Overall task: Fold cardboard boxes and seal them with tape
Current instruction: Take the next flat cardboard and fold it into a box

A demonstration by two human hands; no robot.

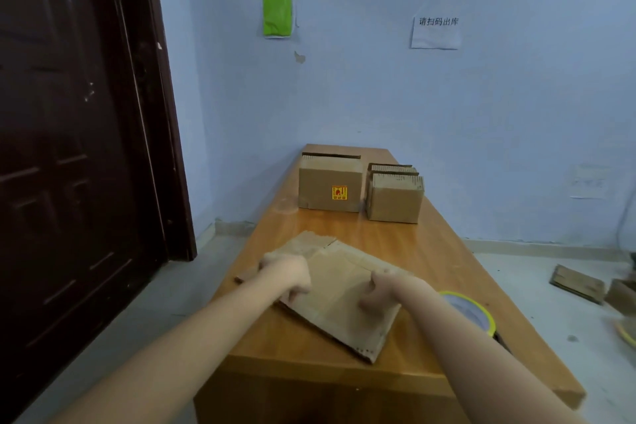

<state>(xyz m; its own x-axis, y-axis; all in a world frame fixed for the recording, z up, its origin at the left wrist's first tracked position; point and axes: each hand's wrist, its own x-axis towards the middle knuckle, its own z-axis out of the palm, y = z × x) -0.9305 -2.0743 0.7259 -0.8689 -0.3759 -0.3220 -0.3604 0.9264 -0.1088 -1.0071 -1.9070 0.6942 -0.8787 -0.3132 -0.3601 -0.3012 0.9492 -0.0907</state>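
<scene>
You are holding the flattened cardboard box (339, 293) on the near end of the wooden table (444, 251), its long axis running diagonally from far-left to near-right. Your left hand (287, 275) is gripping its far-left edge; your right hand (382, 289) is curling over its right edge. A yellow-rimmed tape roll (471, 311) is lying just right of the box, partly hidden by your right arm. Two assembled boxes (358, 188) are standing well beyond it, clear of the fold.

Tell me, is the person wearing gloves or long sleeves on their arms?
No. Both forearms are bare as far as the picture shows, with no sleeve in view. The left hand and the right hand have no gloves, and no watch, bracelet or ring shows, though the picture is a bit blurry.
</scene>
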